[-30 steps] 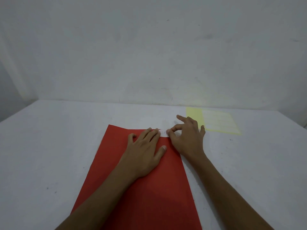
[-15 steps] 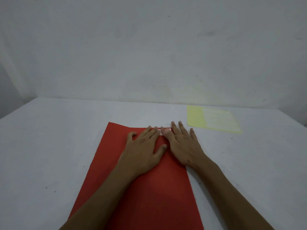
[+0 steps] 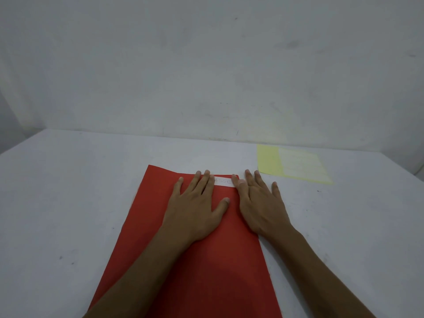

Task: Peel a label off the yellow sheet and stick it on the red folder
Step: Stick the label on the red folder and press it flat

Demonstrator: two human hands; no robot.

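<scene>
The red folder [image 3: 202, 267] lies flat on the table in front of me. A white label [image 3: 223, 181] with handwriting sits along its far edge, near the right corner. My left hand [image 3: 197, 205] rests flat on the folder, fingertips covering the label's left end. My right hand [image 3: 259, 203] lies flat with spread fingers over the folder's right edge, its index finger on the label's right end. The yellow sheet [image 3: 268, 159], carrying pale labels, lies further back to the right, apart from both hands.
The white table [image 3: 68, 203] extends to the left and right of the folder. A pale wall [image 3: 206, 65] rises directly behind the table's far edge. The table's right edge runs near the yellow sheet.
My right hand went from a pinch at the label to lying flat, then slid right, uncovering the label's middle. My left hand stayed pressed on the folder.
</scene>
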